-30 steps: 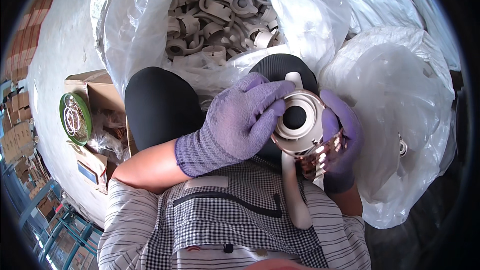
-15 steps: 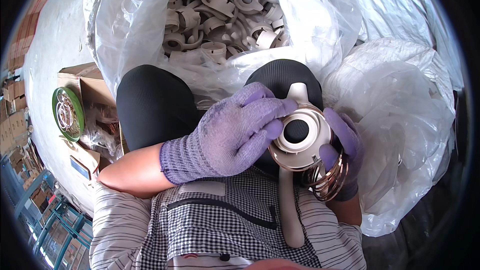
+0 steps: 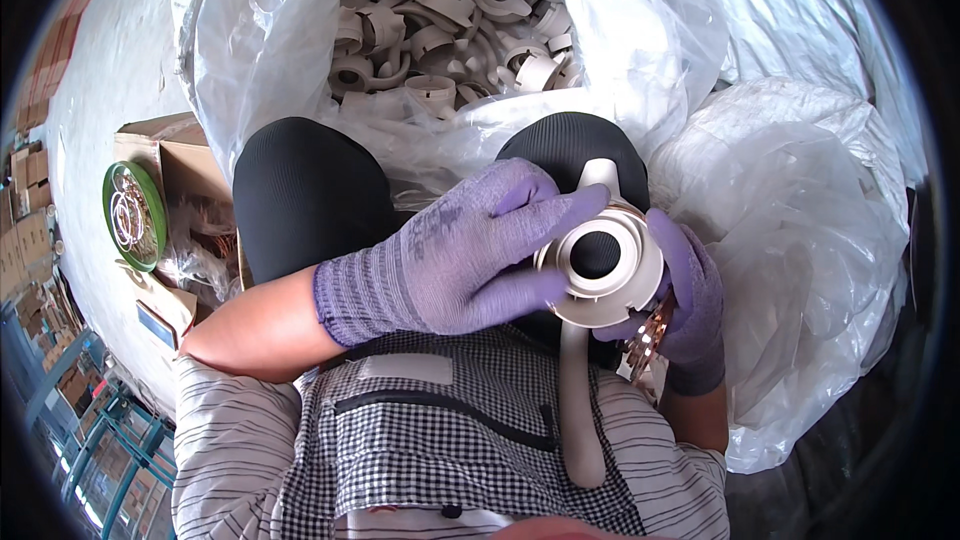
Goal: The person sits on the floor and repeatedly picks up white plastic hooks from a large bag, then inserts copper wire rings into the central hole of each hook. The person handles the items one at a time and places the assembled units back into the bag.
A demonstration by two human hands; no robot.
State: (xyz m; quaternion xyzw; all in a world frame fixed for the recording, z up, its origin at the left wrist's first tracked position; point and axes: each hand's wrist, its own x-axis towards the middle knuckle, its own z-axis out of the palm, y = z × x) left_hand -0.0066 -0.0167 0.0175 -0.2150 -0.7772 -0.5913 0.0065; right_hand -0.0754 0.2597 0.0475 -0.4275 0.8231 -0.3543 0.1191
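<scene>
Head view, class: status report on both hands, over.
Left hand touching cream handled plastic collar; right hand gripping it and coppery rings; left fingers partly covering it.

Left fisheye, worn on your head, facing down. Close over your apron (image 3: 430, 460), near; plastic-lined bag (image 3: 640, 30) at far side.

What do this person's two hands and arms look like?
The left hand and right hand wear matching purple knitted gloves. The left one has a dark mark on its back and a ribbed cuff with darker bands. The forearms are bare below white sleeves with thin dark stripes.
</scene>
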